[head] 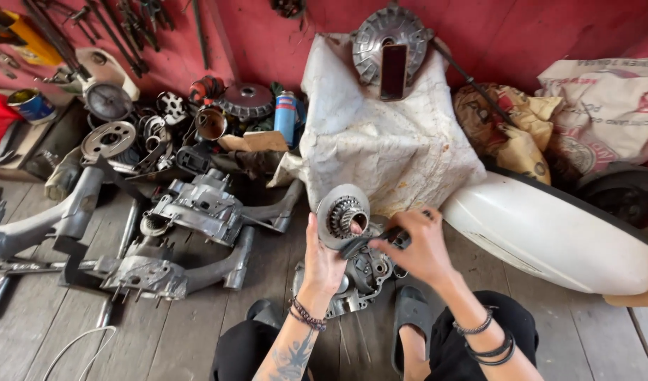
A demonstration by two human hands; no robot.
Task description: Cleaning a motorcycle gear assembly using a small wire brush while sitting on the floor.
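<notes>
My left hand [322, 262] holds up a round grey metal disc with a toothed hub in its middle [342, 214]. My right hand [417, 248] grips a dark tool [370, 241] whose tip rests against the lower edge of that disc. Directly below both hands, an aluminium engine casing [359, 279] lies on the wooden floor between my knees. Both wrists wear dark bracelets.
A white curved body panel [549, 236] lies at the right. A white cloth-covered block [387, 141] carries a finned metal hub [391, 32] and a dark phone. Engine cases and grey frame parts [190, 212] crowd the left floor. Sacks [606, 106] sit against the red wall.
</notes>
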